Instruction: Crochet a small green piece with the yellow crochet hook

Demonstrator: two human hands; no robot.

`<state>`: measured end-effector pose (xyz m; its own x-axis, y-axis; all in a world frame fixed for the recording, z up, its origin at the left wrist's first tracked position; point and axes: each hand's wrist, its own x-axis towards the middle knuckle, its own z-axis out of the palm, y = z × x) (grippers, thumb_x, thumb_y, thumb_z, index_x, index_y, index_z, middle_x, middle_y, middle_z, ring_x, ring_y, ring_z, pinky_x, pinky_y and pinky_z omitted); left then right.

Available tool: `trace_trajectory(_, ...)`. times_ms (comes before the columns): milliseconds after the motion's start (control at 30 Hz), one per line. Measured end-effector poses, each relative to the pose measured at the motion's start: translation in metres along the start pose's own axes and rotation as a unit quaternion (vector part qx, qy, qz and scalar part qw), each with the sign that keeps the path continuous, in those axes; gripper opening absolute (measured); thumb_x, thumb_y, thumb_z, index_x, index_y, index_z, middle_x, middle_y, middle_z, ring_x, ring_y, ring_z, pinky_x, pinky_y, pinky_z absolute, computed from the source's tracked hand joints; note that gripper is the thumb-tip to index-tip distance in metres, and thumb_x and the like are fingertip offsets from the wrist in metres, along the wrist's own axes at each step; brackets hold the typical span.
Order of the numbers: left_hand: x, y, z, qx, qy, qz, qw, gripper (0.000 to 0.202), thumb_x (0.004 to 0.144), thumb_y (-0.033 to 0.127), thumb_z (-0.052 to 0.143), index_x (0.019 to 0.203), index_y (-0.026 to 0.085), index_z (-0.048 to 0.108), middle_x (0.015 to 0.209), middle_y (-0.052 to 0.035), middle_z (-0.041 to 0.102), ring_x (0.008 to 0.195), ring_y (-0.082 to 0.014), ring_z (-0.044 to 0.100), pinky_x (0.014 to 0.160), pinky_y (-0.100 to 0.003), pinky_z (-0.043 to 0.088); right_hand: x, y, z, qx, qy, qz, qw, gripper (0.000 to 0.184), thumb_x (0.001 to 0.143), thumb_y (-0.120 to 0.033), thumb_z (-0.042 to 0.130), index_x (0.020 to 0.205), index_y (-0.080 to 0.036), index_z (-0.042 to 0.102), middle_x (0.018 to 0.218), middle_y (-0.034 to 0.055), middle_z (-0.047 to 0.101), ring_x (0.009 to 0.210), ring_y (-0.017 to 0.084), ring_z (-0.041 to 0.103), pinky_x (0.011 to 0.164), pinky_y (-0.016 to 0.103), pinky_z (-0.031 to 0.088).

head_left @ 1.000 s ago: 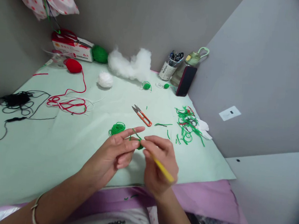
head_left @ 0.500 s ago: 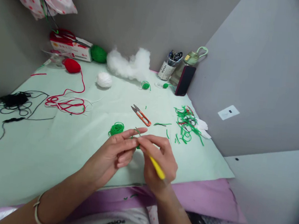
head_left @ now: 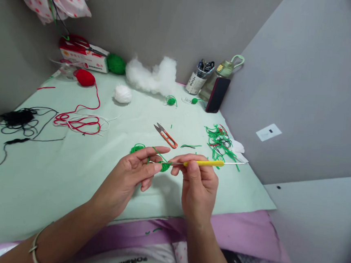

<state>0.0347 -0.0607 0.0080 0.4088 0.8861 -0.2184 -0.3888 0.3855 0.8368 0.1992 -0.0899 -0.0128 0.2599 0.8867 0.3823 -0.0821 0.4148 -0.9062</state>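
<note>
My left hand (head_left: pixel 130 172) pinches a small green crochet piece (head_left: pixel 165 166) between thumb and fingers, with green yarn running over the raised forefinger. My right hand (head_left: pixel 198 182) is closed on a crochet hook with a yellow handle (head_left: pixel 203 163), held level, its metal tip pushed leftward through the piece. A small coil of green yarn (head_left: pixel 137 148) lies on the pale green table cover (head_left: pixel 51 178) just behind my left hand.
Orange thread snips (head_left: pixel 166 135) lie behind the hands. A heap of green yarn scraps (head_left: pixel 220 145) is at the right. Red yarn (head_left: pixel 79 121), black yarn (head_left: pixel 18 118), a white ball (head_left: pixel 122 93), stuffing (head_left: pixel 151 77), a pen jar (head_left: pixel 198 78) and a bottle (head_left: pixel 223 72) stand farther back.
My right hand has turned the hook from pointing down toward me to lying level, handle out to the right. The tip now passes through the green piece.
</note>
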Motion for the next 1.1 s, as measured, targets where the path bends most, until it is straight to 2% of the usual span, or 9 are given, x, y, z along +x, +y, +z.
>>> trace_trajectory(100, 0.000, -0.001, -0.002, 0.020, 0.013, 0.014, 1.000, 0.026, 0.087, 0.027, 0.085, 0.112, 0.030, 0.086, 0.083, 0.0040, 0.059, 0.053, -0.0024, 0.041, 0.050, -0.018, 0.038, -0.002, -0.005, 0.001, -0.054, -0.004, -0.033, 0.998, 0.022, 0.109, -0.024, 0.055, 0.102, -0.025, 0.075, 0.094, 0.0007, 0.080, 0.071, 0.012, 0.073, 0.069, 0.026, 0.062)
trace_trajectory(167, 0.001, -0.004, -0.002, 0.046, 0.035, 0.038, 0.998, 0.028, 0.087, 0.027, 0.085, 0.115, 0.031, 0.085, 0.083, 0.0046, 0.060, 0.053, -0.0025, 0.041, 0.051, -0.017, 0.039, -0.005, -0.007, 0.002, -0.146, -0.018, -0.107, 0.983, 0.022, 0.108, -0.018, 0.053, 0.109, -0.025, 0.074, 0.096, 0.0018, 0.080, 0.075, 0.013, 0.075, 0.072, 0.027, 0.063)
trace_trajectory(300, 0.000, -0.011, 0.003, 0.078, 0.087, 0.078, 0.990, 0.032, 0.086, 0.024, 0.085, 0.118, 0.031, 0.083, 0.083, 0.0055, 0.058, 0.056, -0.0032, 0.043, 0.050, -0.015, 0.040, -0.010, -0.004, 0.004, -0.301, -0.064, -0.299, 0.903, 0.024, 0.104, -0.011, 0.055, 0.121, -0.019, 0.070, 0.100, 0.0095, 0.081, 0.091, 0.019, 0.078, 0.077, 0.031, 0.065)
trace_trajectory(467, -0.001, -0.008, 0.009, 0.007, 0.075, 0.045, 0.996, 0.048, 0.077, 0.026, 0.093, 0.123, 0.027, 0.080, 0.084, 0.0049, 0.061, 0.054, -0.0025, 0.042, 0.046, -0.013, 0.037, -0.014, 0.009, 0.005, -0.383, -0.041, -0.345, 0.856, 0.030, 0.099, -0.009, 0.063, 0.125, -0.021, 0.072, 0.108, 0.0101, 0.079, 0.095, 0.019, 0.077, 0.079, 0.029, 0.064)
trace_trajectory(533, -0.001, -0.004, 0.007, -0.050, 0.035, -0.018, 0.998, 0.046, 0.078, 0.028, 0.093, 0.122, 0.023, 0.081, 0.071, 0.0068, 0.055, 0.049, -0.0019, 0.035, 0.044, -0.013, 0.034, -0.014, 0.009, 0.005, -0.366, -0.023, -0.331, 0.869, 0.030, 0.099, -0.010, 0.065, 0.122, -0.025, 0.076, 0.111, 0.0088, 0.078, 0.097, 0.020, 0.076, 0.080, 0.031, 0.064)
trace_trajectory(600, 0.000, 0.000, 0.005, -0.100, -0.006, -0.070, 0.993, 0.041, 0.080, 0.028, 0.091, 0.119, 0.018, 0.082, 0.060, 0.0100, 0.042, 0.047, -0.0019, 0.026, 0.042, -0.013, 0.030, -0.012, 0.006, 0.003, -0.296, -0.021, -0.267, 0.917, 0.027, 0.101, -0.012, 0.062, 0.118, -0.027, 0.077, 0.106, 0.0069, 0.078, 0.093, 0.019, 0.076, 0.078, 0.032, 0.063)
trace_trajectory(733, 0.002, 0.004, 0.002, -0.131, -0.023, -0.055, 0.990, 0.032, 0.082, 0.020, 0.087, 0.114, 0.017, 0.084, 0.065, 0.0091, 0.043, 0.047, -0.0004, 0.023, 0.042, -0.013, 0.028, -0.005, 0.001, 0.002, -0.075, 0.023, -0.105, 0.991, 0.022, 0.106, -0.020, 0.057, 0.105, -0.026, 0.078, 0.089, 0.0026, 0.075, 0.071, 0.015, 0.068, 0.066, 0.031, 0.058)
trace_trajectory(833, 0.003, 0.003, 0.003, -0.117, -0.013, -0.032, 0.993, 0.032, 0.082, 0.018, 0.086, 0.113, 0.021, 0.084, 0.073, 0.0067, 0.052, 0.046, 0.0013, 0.029, 0.042, -0.013, 0.029, -0.002, 0.002, 0.004, 0.002, 0.008, -0.049, 0.999, 0.019, 0.106, -0.026, 0.061, 0.099, -0.026, 0.079, 0.090, 0.0027, 0.076, 0.072, 0.014, 0.067, 0.065, 0.030, 0.056)
trace_trajectory(1100, 0.001, 0.002, -0.001, -0.070, 0.004, 0.000, 0.998, 0.028, 0.083, 0.018, 0.086, 0.110, 0.025, 0.086, 0.079, 0.0052, 0.057, 0.047, 0.0023, 0.034, 0.044, -0.012, 0.029, -0.005, -0.001, 0.003, -0.005, 0.034, -0.034, 0.999, 0.020, 0.106, -0.025, 0.062, 0.099, -0.026, 0.081, 0.086, 0.0011, 0.076, 0.070, 0.012, 0.067, 0.067, 0.028, 0.056)
